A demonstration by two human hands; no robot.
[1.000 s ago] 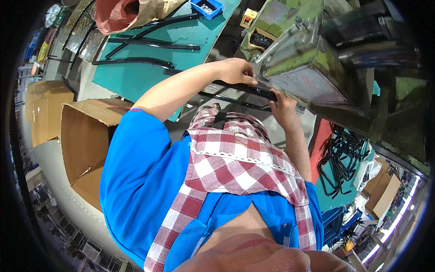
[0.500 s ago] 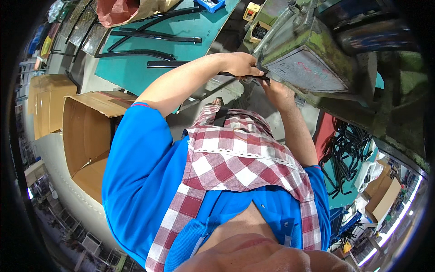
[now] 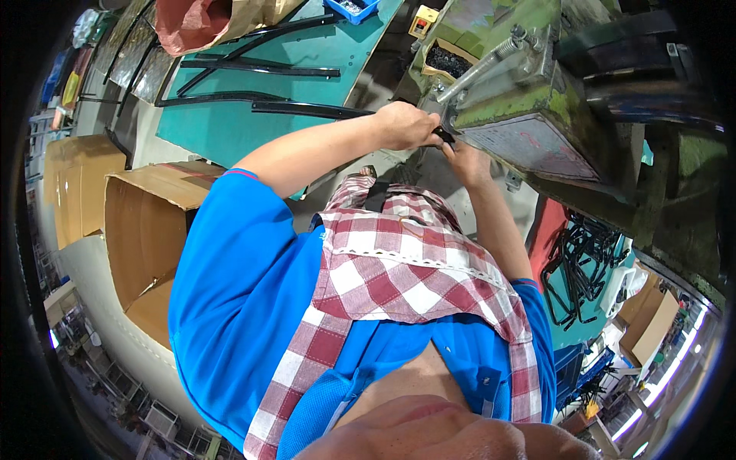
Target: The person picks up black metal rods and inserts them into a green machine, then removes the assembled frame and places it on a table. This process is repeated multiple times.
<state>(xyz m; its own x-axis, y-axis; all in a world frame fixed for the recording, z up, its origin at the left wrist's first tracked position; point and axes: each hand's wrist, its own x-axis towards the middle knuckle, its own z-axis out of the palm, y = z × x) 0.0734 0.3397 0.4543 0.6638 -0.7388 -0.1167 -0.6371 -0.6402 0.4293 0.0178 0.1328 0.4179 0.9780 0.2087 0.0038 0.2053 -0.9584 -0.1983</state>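
- Head view: the left hand (image 3: pixel 409 125) is curled over a black bar (image 3: pixel 307 110), its fingers bent and wrapped near the bar's right-hand stretch.
- The right hand (image 3: pixel 469 162) comes up from below with its fingertips against the dark end of the bar, just beside the left hand; part of its fingers is hidden, so how tightly it closes, or whether it grips at all, cannot be told.
- The bar runs from above the green tabletop (image 3: pixel 207 130) at left, passes under the left hand and ends close to the lower left corner of a worn green machine (image 3: pixel 571 107).
- A pale plate (image 3: pixel 529 144) covers the machine's near face, and a coil spring (image 3: pixel 483 70) slants beside its upper part.
- Further loose black bars (image 3: pixel 261 68) lie on the tabletop, two of them crossing, near a paper sack (image 3: pixel 261 23) and a blue tray (image 3: pixel 360 19).
- Beyond the hands, a small carton (image 3: pixel 434 72) holds dark parts, with a yellow switch box (image 3: pixel 423 21) near it.
- An open cardboard box (image 3: pixel 142 230) stands at left; bent black rods (image 3: pixel 579 268) lie heaped at right.
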